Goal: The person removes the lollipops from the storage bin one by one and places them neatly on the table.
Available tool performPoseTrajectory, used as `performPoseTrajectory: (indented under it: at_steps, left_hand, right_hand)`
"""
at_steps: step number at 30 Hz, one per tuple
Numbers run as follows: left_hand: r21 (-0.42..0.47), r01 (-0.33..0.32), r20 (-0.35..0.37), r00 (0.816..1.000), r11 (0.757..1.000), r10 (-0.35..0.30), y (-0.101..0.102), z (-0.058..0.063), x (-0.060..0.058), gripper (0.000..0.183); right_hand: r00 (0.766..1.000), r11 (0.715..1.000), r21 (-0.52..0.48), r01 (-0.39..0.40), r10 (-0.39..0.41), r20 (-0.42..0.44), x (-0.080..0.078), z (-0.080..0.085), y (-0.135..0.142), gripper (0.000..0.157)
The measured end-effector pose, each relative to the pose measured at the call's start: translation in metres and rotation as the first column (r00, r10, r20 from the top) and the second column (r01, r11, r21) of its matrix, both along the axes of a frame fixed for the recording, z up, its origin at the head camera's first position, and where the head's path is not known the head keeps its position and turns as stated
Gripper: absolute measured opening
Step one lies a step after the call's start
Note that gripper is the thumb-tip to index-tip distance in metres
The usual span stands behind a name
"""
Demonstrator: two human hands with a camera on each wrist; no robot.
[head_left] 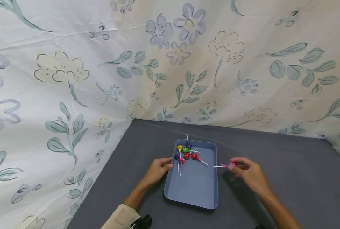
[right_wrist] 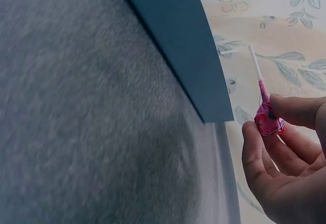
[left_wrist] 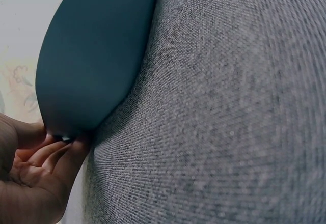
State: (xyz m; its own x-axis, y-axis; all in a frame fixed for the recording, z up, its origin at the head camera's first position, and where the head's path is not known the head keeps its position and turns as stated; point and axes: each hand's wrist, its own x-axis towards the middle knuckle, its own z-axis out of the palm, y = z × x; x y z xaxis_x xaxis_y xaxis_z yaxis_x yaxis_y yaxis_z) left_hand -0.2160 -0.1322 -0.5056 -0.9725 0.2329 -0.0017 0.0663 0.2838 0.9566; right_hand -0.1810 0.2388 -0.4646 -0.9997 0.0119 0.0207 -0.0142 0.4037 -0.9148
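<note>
A blue-grey tray (head_left: 193,190) lies on the dark cloth, with several wrapped lollipops in its far half: red (head_left: 194,156), yellow (head_left: 179,148), green (head_left: 185,150), purple and pink (head_left: 181,160) ones. My left hand (head_left: 157,170) grips the tray's left rim, thumb on top and fingers beneath the edge, as the left wrist view shows. Just off the right rim, my right hand (head_left: 248,173) pinches a pink lollipop (right_wrist: 268,121) by its wrapped head between thumb and fingers. Its white stick points left, the tip overlapping the tray's right rim in the head view.
Dark grey cloth (head_left: 287,171) covers the table on both sides of the tray. A pale floral sheet (head_left: 164,89) hangs behind and along the left side. One purple lollipop's stick (head_left: 187,137) juts over the tray's far rim.
</note>
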Motion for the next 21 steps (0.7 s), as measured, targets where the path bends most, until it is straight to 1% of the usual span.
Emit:
performPoseTrajectory:
  at_steps: [5,13,21]
  left_hand:
    - [-0.006,-0.002,-0.004,1.0,1.0,0.002,-0.001,-0.001,0.001,0.037]
    - [-0.016,-0.009,-0.006,1.0,1.0,0.009,-0.001,0.001,0.002,0.037]
    - [-0.028,-0.006,-0.004,1.0,1.0,0.006,0.001,0.001,0.001,0.039]
  right_hand:
    - [1.0,1.0,0.016,0.027,-0.027,0.005,0.0,-0.007,0.009,0.045]
    - [0.998,0.999,0.01,0.051,-0.051,-0.024,0.0,-0.022,0.027,0.042]
    - [0.998,0.995,0.077,0.058,-0.056,-0.031,0.003,-0.031,0.046,0.04]
